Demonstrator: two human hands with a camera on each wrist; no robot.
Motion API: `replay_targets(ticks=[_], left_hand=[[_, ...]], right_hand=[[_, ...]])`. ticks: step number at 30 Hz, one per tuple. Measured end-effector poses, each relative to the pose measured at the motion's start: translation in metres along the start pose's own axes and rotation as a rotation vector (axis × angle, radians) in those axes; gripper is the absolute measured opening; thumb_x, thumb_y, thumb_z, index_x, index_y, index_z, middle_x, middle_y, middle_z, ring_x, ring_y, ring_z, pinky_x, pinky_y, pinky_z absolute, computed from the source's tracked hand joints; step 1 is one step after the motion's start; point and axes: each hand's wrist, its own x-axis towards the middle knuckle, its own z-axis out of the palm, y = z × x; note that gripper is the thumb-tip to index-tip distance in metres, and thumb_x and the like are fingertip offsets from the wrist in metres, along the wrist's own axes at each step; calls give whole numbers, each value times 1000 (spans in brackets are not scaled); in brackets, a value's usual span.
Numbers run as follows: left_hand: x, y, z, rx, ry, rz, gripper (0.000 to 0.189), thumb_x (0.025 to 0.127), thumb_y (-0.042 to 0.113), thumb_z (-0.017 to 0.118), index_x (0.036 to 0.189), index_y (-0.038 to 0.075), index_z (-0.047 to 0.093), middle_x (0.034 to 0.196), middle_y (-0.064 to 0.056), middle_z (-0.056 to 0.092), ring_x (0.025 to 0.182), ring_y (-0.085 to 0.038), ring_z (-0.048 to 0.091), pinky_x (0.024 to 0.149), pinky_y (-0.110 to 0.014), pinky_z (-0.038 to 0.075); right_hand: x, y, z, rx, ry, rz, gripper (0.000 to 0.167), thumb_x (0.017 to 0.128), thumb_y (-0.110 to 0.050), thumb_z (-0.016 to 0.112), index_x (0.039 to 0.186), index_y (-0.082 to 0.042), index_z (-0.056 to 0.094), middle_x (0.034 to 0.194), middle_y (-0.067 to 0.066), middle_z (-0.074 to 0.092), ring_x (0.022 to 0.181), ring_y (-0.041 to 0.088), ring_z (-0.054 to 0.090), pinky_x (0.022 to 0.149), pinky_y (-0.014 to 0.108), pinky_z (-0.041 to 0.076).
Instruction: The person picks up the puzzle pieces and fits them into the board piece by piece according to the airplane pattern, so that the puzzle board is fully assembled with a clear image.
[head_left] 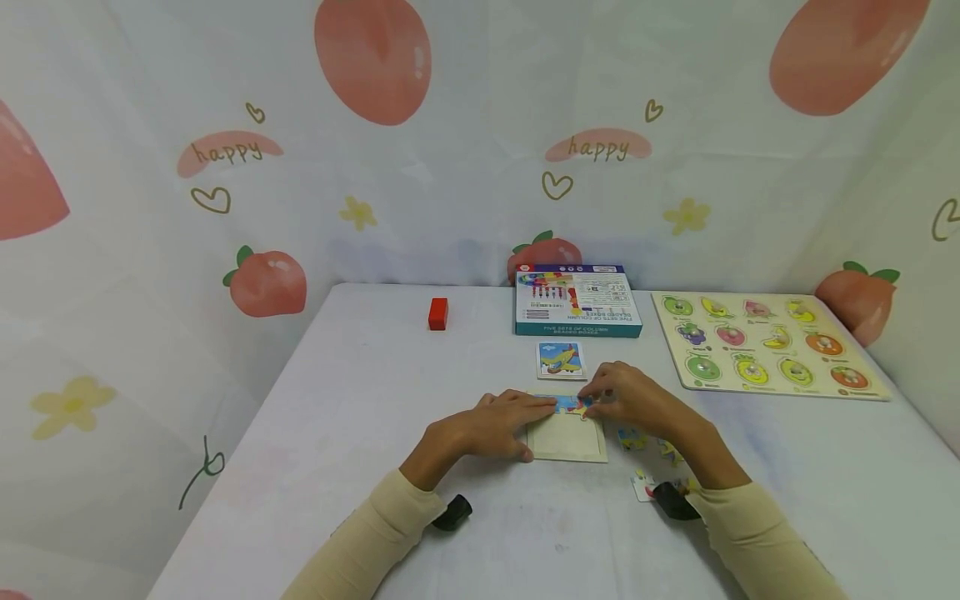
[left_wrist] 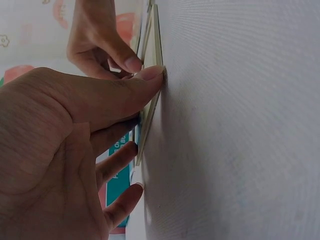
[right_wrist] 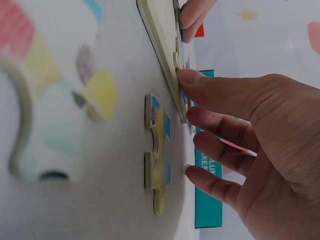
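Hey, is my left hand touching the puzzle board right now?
Touching. The left wrist view shows your left hand with its thumb against the edge of the puzzle board.

Just left of the right hand's [head_left: 628, 395] pinch, the left hand [head_left: 501, 422] is pressing with extended fingers [head_left: 531, 403]; both forearms [head_left: 367, 533] are slanting inward toward it.

Two hands, the left hand [head_left: 504, 423] and the right hand [head_left: 630, 398], meet at one puzzle tray [head_left: 567, 440], centre of the frame. Just above: one airplane picture [head_left: 561, 361] and one flat box [head_left: 577, 302]. Left of the box, one red block [head_left: 438, 314]. Far right, one fruit board [head_left: 671, 371] — twelve fruit pieces [head_left: 776, 337], three rows of four. Lower right of centre, at least four loose puzzle pieces [head_left: 632, 439] — some partly hidden.
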Motion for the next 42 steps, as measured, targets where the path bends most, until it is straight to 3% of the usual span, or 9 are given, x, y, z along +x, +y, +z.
replay_targets(ticks=[15, 21, 25, 29, 34, 42], left_hand=[[1, 0, -1, 10, 10, 17, 77, 98, 28, 76, 166, 27, 39, 172, 13, 33, 155, -21, 32, 114, -45, 35], [7, 1, 1, 19, 52, 41, 69, 99, 30, 76, 162, 23, 48, 168, 9, 41, 150, -22, 38, 112, -44, 38], [12, 6, 1, -3, 77, 69, 71, 96, 23, 80, 160, 24, 50, 165, 8, 46, 146, -21, 40, 110, -40, 38], [14, 12, -2, -24, 41, 96, 78, 94, 14, 80, 162, 29, 46, 167, 11, 43, 147, -21, 38, 108, -38, 37], [15, 17, -5, -53, -32, 73, 84, 92, 5, 74, 164, 37, 41, 167, 12, 41, 151, -26, 31, 111, -43, 33], [19, 15, -3, -39, -56, 51, 90, 91, 7, 70, 167, 38, 33, 171, 15, 33, 155, -26, 25, 114, -46, 28]], right_hand=[[0, -1, 2, -10, 5, 4, 24, 93, -20, 82, 116, -12, 84, 103, -2, 69, 98, 17, 57, 90, 41, 50], [-1, 0, 2, -27, 17, -7, 23, 92, -21, 84, 114, -14, 84, 109, 1, 69, 106, 23, 57, 95, 46, 49], [0, 1, 2, -12, 24, -14, 23, 92, -23, 84, 113, -14, 84, 110, 2, 70, 108, 25, 59, 97, 51, 49], [0, 2, 3, 23, 34, -15, 24, 92, -25, 84, 113, -13, 83, 110, 1, 72, 107, 24, 61, 98, 51, 50], [-1, 0, 3, 48, 42, -19, 24, 93, -23, 83, 114, -12, 82, 112, 1, 72, 109, 25, 62, 100, 54, 49], [-8, 1, 0, 40, 36, 4, 36, 94, -29, 81, 125, -9, 78, 123, 7, 73, 121, 32, 62, 106, 58, 48]])
